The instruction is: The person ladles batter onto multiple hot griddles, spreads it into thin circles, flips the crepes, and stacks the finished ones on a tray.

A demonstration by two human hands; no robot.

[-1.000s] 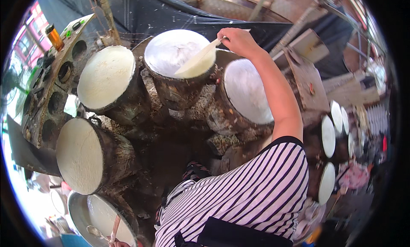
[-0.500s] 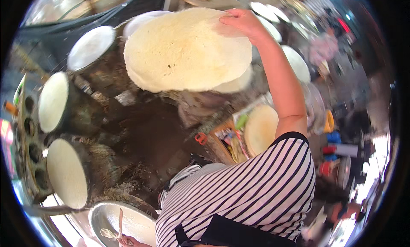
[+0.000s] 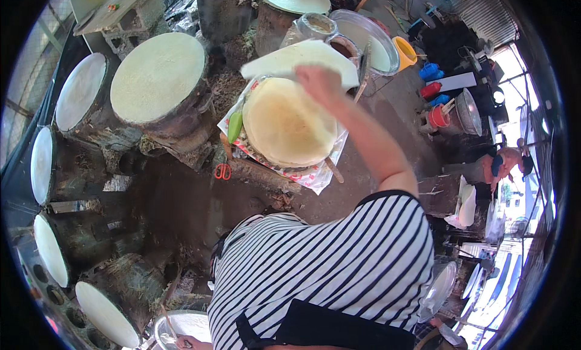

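Observation:
My right hand (image 3: 319, 82), slightly blurred, is closed at the edge of a thin pale flatbread (image 3: 281, 61), which extends behind it. Below lies a round, lightly browned flatbread (image 3: 287, 129) on a printed plastic sheet (image 3: 318, 179) over a low stand. A green, elongated piece (image 3: 235, 127) rests at its left side. At the bottom edge my left hand (image 3: 195, 343) is partly cut off, its fingers around a slim wooden stick (image 3: 169, 324) over a metal basin (image 3: 192, 323) of pale batter.
Round griddles on dark drum stoves, one large (image 3: 158, 78), curve along the left and far side. Red-handled scissors (image 3: 223, 171) hang by the stand. Beyond it are a large metal basin (image 3: 366, 38) and a yellow container (image 3: 404, 52). Another person (image 3: 493, 167) is at the far right.
My right arm has swung the flatbread from over the griddles to the stand with the browned flatbread. The view has turned rightward. My left hand stays by the batter basin.

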